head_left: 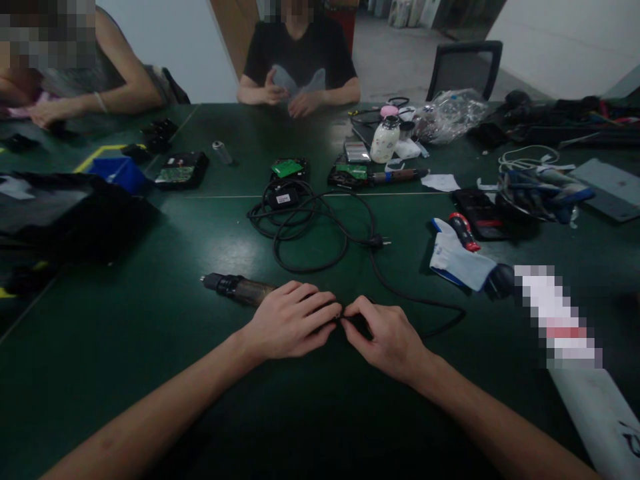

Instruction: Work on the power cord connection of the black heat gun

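An electric screwdriver (pixel 240 289) lies lengthwise over the green table, its bit pointing left. My left hand (pixel 295 320) is wrapped over the body and rear end of it, hiding that part. At that rear end my right hand (pixel 383 333) makes a pinch with thumb and forefinger; the small dark piece between the fingertips is mostly hidden. A black cable (pixel 450 308) curves round behind my right hand. Farther back it joins a loose coil with a two-pin plug (pixel 379 241) and a black power adapter (pixel 283 197).
Hard drives (pixel 181 170) with green boards stand along the back, near another electric screwdriver (pixel 400 175) and a white bottle (pixel 385 140). On the right lie a red-black screwdriver (pixel 464 231), a glove (pixel 460 257) and a tablet (pixel 610 189). Two people sit opposite; a black bag (pixel 65 220) is left.
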Demonstrator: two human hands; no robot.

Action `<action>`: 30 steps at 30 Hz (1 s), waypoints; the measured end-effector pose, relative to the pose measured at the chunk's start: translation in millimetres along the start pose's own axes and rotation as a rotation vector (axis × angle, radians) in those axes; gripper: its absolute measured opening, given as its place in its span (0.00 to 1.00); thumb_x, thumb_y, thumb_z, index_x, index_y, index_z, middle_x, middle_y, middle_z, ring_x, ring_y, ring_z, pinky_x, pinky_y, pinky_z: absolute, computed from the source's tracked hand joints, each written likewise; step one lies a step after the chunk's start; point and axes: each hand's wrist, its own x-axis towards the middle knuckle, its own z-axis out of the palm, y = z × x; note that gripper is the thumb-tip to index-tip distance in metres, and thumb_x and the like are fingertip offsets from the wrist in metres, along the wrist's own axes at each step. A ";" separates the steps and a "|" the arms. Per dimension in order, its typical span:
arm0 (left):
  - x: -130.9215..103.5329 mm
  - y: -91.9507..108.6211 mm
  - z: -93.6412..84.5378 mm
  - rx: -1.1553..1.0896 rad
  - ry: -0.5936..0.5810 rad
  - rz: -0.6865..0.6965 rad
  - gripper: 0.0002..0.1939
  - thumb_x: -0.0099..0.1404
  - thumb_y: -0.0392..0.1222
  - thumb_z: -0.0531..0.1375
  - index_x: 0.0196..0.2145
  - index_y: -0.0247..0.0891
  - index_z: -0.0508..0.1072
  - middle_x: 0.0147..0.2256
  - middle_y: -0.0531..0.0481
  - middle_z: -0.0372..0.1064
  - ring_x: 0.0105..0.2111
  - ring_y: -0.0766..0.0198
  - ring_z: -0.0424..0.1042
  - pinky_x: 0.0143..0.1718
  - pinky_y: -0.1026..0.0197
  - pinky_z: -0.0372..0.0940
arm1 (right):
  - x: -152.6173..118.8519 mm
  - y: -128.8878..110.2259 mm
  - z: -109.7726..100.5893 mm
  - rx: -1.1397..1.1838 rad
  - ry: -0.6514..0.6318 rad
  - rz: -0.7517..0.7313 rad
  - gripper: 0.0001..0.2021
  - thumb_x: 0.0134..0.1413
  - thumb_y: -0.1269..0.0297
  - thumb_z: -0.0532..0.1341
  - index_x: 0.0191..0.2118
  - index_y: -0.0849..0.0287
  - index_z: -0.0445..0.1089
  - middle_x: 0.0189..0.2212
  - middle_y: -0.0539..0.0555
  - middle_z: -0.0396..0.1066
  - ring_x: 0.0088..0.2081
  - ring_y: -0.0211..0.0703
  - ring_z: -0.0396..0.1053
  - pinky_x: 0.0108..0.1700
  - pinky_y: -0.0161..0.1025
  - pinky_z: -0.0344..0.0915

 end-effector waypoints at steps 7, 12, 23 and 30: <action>0.9 0.6 -0.1 0.020 0.010 -0.021 0.11 0.75 0.46 0.60 0.50 0.40 0.74 0.52 0.50 0.76 0.47 0.58 0.74 0.44 0.54 0.66 | -0.1 0.4 0.5 0.010 -0.015 0.014 0.03 0.70 0.64 0.60 0.46 0.55 0.66 0.34 0.49 0.76 0.28 0.38 0.72 0.33 0.38 0.62; 1.3 1.1 -1.2 0.006 -0.009 -0.006 0.11 0.75 0.44 0.60 0.52 0.41 0.73 0.53 0.50 0.75 0.48 0.57 0.73 0.45 0.54 0.66 | 0.1 -0.7 -0.3 0.025 -0.019 0.018 0.03 0.70 0.64 0.59 0.45 0.55 0.67 0.34 0.49 0.76 0.29 0.39 0.72 0.33 0.38 0.61; 1.2 0.5 0.9 0.027 0.006 -0.017 0.09 0.75 0.45 0.60 0.49 0.40 0.74 0.52 0.51 0.76 0.46 0.58 0.73 0.44 0.54 0.65 | 0.0 1.4 1.5 0.023 -0.017 0.016 0.03 0.69 0.64 0.60 0.46 0.55 0.67 0.34 0.48 0.75 0.29 0.38 0.72 0.34 0.38 0.60; 0.1 -0.3 -0.5 -0.006 -0.002 0.002 0.12 0.74 0.42 0.60 0.54 0.41 0.73 0.54 0.51 0.75 0.48 0.57 0.73 0.46 0.54 0.66 | -0.7 1.4 2.2 0.004 -0.009 0.012 0.03 0.70 0.63 0.59 0.46 0.55 0.66 0.34 0.48 0.76 0.30 0.39 0.73 0.35 0.39 0.60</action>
